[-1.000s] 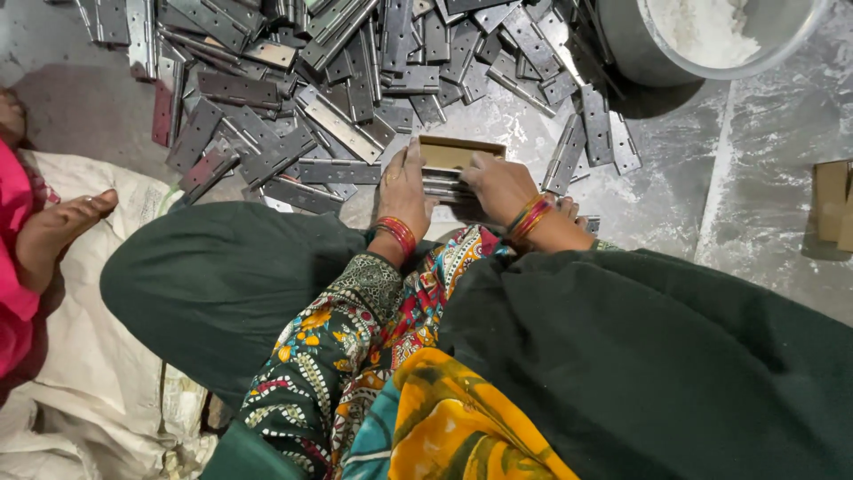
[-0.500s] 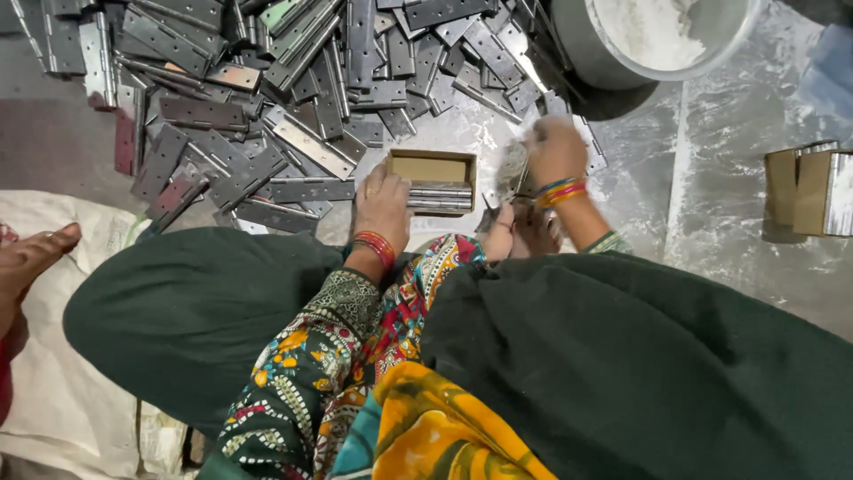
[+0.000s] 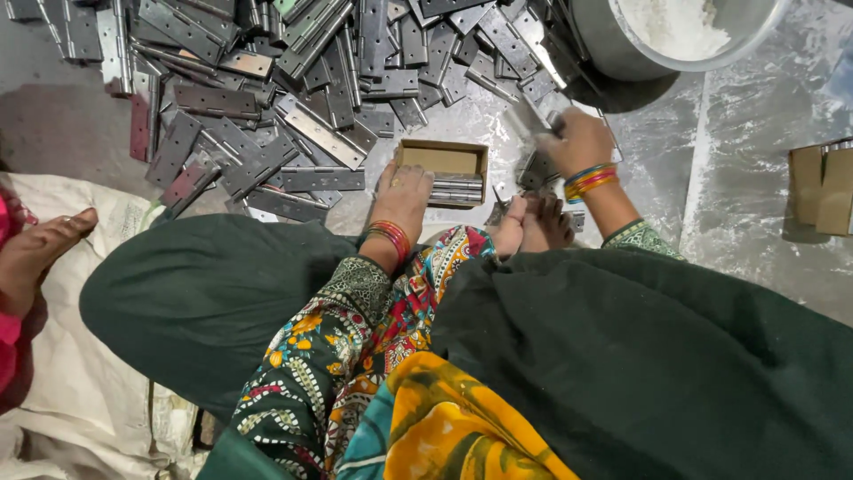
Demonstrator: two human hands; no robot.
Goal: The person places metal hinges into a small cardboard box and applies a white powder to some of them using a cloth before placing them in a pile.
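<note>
Left hand (image 3: 404, 191) steadying cardboard box (image 3: 442, 160), right hand (image 3: 579, 140) seemingly gripping hinge (image 3: 531, 117)

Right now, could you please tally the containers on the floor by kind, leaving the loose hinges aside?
Open cardboard box, part filled with hinges: 1
Round metal bowl of white powder: 1
Cardboard boxes at the right edge, cut off: 2
Total: 4
The right hand grips one hinge.
</note>
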